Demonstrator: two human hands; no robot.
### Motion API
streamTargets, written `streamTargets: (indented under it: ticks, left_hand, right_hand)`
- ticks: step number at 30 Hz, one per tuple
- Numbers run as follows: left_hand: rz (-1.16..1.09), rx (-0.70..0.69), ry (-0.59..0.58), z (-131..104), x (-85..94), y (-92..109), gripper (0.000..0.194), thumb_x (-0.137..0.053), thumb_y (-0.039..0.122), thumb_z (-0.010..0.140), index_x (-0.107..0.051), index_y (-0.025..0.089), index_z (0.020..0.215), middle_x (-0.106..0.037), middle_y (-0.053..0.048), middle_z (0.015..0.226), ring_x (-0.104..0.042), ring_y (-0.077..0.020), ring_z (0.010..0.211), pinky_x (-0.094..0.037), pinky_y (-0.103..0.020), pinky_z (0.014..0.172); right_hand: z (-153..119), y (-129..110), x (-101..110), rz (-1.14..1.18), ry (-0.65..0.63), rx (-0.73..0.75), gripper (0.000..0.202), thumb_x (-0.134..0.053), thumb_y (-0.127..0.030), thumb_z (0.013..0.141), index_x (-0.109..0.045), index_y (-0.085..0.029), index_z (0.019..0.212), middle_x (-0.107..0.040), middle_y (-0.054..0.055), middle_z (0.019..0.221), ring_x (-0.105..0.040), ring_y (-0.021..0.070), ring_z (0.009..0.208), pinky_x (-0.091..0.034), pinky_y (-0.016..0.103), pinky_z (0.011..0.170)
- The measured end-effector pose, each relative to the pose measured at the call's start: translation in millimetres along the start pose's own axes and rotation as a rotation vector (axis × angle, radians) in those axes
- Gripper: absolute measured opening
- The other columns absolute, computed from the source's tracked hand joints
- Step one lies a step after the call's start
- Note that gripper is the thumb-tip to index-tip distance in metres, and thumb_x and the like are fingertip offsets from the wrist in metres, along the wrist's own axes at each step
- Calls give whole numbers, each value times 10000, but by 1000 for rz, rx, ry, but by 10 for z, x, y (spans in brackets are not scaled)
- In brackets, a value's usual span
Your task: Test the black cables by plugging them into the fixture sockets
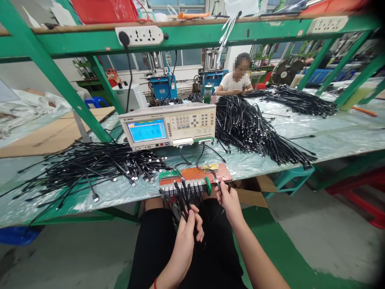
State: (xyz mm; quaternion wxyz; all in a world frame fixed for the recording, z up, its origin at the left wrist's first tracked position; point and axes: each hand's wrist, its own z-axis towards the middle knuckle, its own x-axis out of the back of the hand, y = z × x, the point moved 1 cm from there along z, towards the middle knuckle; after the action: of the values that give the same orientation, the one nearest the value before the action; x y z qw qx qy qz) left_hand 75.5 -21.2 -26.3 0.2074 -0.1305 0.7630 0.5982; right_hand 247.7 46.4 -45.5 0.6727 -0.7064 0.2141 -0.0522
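Holding cable bundle (pixel 183 198) in left hand (pixel 185 237), fingers curled closed round it, below table (pixel 331 136) edge. Right hand (pixel 229 198) pinches single plug (pixel 217 184) at test fixture (pixel 195 178); fingers nearly closed on it. Best: keep plug square to socket row, push straight, bundle slack. Tester (pixel 168 125) behind fixture.

Legible markings on the workbench equipment.
The cable tester (pixel 168 125) carries a blue lit screen (pixel 146 130) with lines of text and a keypad (pixel 192 120) of marked keys, all too small to read; no other label, brand or number is legible.
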Motion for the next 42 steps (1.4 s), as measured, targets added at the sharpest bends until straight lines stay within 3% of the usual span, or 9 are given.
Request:
streamTargets:
  ticks: [3, 6, 9, 12, 18, 26, 35, 39, 42]
  left_hand:
    - [-48, 40, 26, 2, -8, -27, 535, -635, 682, 856, -498, 198, 1039, -449, 103, 596, -318, -36, 374, -300, -174, 390]
    - [-61, 62, 40, 9, -18, -30, 577, -673, 692, 818, -488, 203, 1062, -449, 108, 587, -290, -36, 373, -270, -169, 377]
    - [-39, 58, 45, 6, -25, -21, 576, -716, 687, 781, -473, 214, 1003, -398, 124, 558, -240, -35, 367, -232, -167, 357]
    - [-28, 51, 57, -14, -25, -16, 562, -736, 677, 770, -433, 229, 924, -349, 136, 543, -200, -31, 377, -206, -161, 359]
    - [5, 46, 70, -48, -11, -31, 556, -723, 679, 782, -414, 238, 922, -346, 145, 512, -189, -30, 370, -191, -159, 360]
    - [14, 28, 34, -92, -35, -9, 490, -712, 612, 834, -407, 244, 940, -399, 135, 524, -184, -32, 390, -169, -154, 375]
    - [1, 18, 42, -123, -96, 54, 500, -727, 608, 818, -408, 245, 945, -388, 129, 537, -201, -48, 420, -187, -155, 391]
    - [23, 47, 51, -137, -96, 35, 530, -739, 631, 792, -428, 236, 957, -393, 124, 541, -196, -46, 426, -180, -152, 400]
    - [60, 69, 35, -157, -98, -13, 571, -749, 661, 764, -457, 229, 995, -392, 119, 536, -220, -50, 428, -178, -151, 403]
  right_hand:
    - [-33, 19, 39, 106, 16, -59, 632, -668, -765, 749, -667, -134, 788, -594, 35, 538, -320, 62, 348, -243, 192, 340]
    - [-61, 47, 77, 148, 33, -89, 647, -748, -765, 665, -658, -130, 749, -642, 67, 580, -453, 95, 389, -374, 209, 374]
    - [-82, 49, 78, 188, -5, -148, 654, -770, -768, 642, -657, -131, 741, -667, 87, 612, -551, 136, 458, -470, 241, 434]
    - [-86, 13, 44, 260, -70, -200, 633, -796, -738, 646, -666, -130, 765, -668, 76, 623, -556, 134, 471, -494, 248, 451]
    - [-21, -79, -58, 385, -255, -292, 553, -792, -674, 710, -641, -142, 706, -588, 19, 531, -393, 72, 373, -352, 190, 347]
    - [30, -126, -97, 542, -381, -423, 438, -795, -531, 796, -578, -163, 700, -403, -76, 461, -143, 22, 368, -149, 132, 316]
    - [-40, -175, -102, 398, -354, -381, 612, -760, -641, 773, -371, -205, 592, -314, -94, 413, -129, 30, 351, -117, 139, 303]
    - [-247, -247, -138, 254, -288, -263, 572, -732, -667, 781, -479, -180, 619, -344, -86, 432, -158, 20, 357, -108, 144, 330]
    - [-392, -285, -204, 92, -246, -175, 525, -770, -644, 748, -621, -141, 719, -462, -50, 478, -212, 19, 349, -115, 165, 338]
